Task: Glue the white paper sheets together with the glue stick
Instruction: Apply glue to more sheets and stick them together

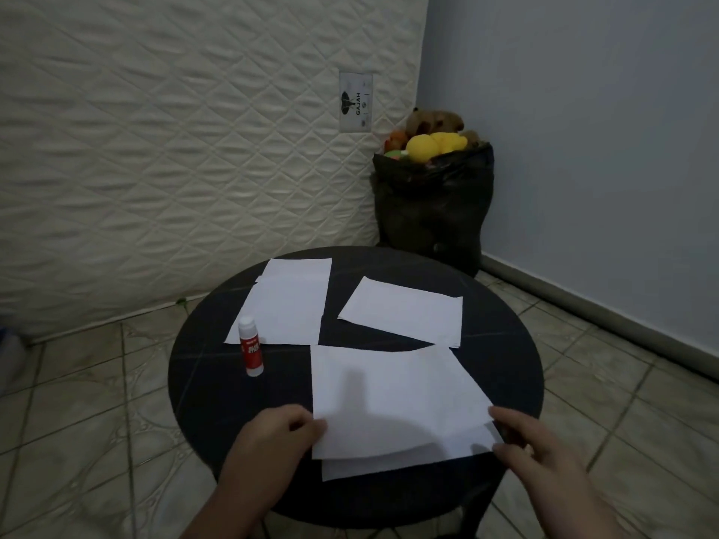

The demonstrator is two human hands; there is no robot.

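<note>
Left hand (pixel 282 433) pinched the near-left corner of the top sheet (pixel 393 398); right hand (pixel 533 441) gripped its right corner, lifted off a lower sheet (pixel 408 462) at the table (pixel 202 383) near rim. Glue stick (pixel 251 351) stood upright left, touching the far-left sheets (pixel 288 305). Another sheet (pixel 408 311) lay far right. Bare dark top between them. Black bag (pixel 432 204) past the far rim, against the mattress (pixel 155 149).

On round table (pixel 186 367): glue stick (pixel 251 352) upright at left, beside far-left sheets (pixel 290 305). Far right, single sheet (pixel 404 313); nearest, stacked sheets (pixel 393 398).
</note>
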